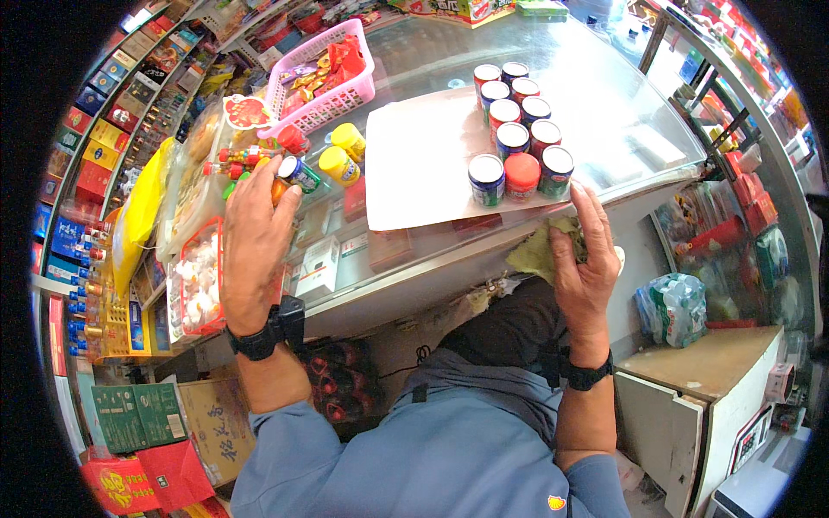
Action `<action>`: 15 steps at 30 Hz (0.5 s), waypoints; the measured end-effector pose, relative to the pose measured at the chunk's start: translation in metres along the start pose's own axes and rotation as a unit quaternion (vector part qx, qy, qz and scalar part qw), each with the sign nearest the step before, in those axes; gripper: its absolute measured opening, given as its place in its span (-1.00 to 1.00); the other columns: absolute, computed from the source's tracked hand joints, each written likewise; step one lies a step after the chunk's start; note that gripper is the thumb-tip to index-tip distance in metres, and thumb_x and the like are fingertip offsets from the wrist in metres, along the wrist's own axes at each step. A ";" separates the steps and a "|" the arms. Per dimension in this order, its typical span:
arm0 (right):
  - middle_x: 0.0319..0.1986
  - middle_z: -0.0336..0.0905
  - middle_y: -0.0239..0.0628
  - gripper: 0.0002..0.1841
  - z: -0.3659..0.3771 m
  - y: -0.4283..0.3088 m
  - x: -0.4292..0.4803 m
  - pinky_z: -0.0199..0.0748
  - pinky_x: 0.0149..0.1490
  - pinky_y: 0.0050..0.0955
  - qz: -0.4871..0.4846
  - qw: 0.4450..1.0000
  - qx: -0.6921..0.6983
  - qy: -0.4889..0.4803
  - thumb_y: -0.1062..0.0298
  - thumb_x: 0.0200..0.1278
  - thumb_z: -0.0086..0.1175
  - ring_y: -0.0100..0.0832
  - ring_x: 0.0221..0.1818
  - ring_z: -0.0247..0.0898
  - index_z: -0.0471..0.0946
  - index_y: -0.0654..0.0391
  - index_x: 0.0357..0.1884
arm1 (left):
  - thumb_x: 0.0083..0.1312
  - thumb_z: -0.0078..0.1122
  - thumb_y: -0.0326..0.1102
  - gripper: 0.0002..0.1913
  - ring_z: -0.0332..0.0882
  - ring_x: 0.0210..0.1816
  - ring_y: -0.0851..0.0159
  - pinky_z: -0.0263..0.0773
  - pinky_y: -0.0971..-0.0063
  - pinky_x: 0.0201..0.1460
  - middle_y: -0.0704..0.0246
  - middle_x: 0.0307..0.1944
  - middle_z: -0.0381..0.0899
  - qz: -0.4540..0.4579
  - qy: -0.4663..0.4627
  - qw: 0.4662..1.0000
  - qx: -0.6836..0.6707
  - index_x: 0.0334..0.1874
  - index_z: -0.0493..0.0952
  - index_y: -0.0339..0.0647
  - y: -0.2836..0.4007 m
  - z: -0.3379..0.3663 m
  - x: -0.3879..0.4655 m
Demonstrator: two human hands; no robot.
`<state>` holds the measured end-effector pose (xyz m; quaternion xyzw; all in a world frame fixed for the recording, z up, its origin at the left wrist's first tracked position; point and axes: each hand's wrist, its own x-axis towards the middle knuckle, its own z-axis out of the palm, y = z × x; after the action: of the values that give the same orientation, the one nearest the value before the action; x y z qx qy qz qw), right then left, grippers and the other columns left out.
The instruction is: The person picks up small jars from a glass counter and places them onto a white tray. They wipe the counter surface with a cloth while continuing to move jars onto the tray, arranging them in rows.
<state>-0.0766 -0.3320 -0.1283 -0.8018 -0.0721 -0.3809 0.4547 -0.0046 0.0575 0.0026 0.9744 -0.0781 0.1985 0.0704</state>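
Note:
My left hand [256, 233] is over a cluster of small containers at the left of the glass counter. Between its thumb and fingers shows an orange container [279, 191]; whether it is gripped I cannot tell. Just beyond the thumb lies a green-and-blue canister with a white lid [299, 173]. My right hand [586, 249] holds a crumpled green cloth [537, 251] at the counter's front edge, its index fingertip near the corner of a white board [421, 162]. On the board several small canisters stand in two rows, with a red-lidded canister [521, 176] in the front group.
Two yellow canisters [340, 165] lie left of the board. Behind them sits a pink plastic basket [324, 103] of wrapped sweets. A red-rimmed basket [201, 285] is beside my left forearm. Wrapped bottles [673, 307] rest on a cabinet [706, 362] at right.

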 end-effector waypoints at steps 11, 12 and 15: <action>0.49 0.63 0.08 -0.31 0.001 -0.001 0.000 0.54 0.56 -0.13 -0.005 1.000 0.001 0.004 0.69 0.39 0.29 0.02 0.56 0.57 0.57 0.17 0.59 | 0.61 0.28 -0.14 -0.43 0.52 0.53 -0.16 0.31 0.02 0.68 0.02 0.49 0.64 0.008 -0.001 1.000 0.012 0.56 0.54 -0.29 -0.008 0.003 0.000; 0.49 0.63 0.08 -0.31 0.001 -0.001 0.001 0.54 0.56 -0.13 -0.009 1.000 0.001 0.006 0.69 0.39 0.29 0.02 0.56 0.57 0.57 0.17 0.59 | 0.61 0.28 -0.13 -0.43 0.52 0.54 -0.16 0.30 0.02 0.69 0.01 0.49 0.64 0.003 -0.008 1.000 0.015 0.56 0.54 -0.30 -0.009 0.004 0.000; 0.49 0.63 0.08 -0.31 0.001 -0.001 0.001 0.54 0.56 -0.13 -0.010 1.000 0.001 0.006 0.69 0.39 0.28 0.03 0.56 0.57 0.57 0.17 0.58 | 0.61 0.29 -0.13 -0.43 0.51 0.55 -0.15 0.28 0.02 0.70 0.01 0.49 0.63 0.006 -0.002 1.000 0.015 0.56 0.54 -0.30 -0.008 0.003 0.001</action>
<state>-0.0756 -0.3306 -0.1273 -0.7984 -0.0780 -0.3899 0.4521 -0.0013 0.0648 -0.0010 0.9752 -0.0814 0.1983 0.0548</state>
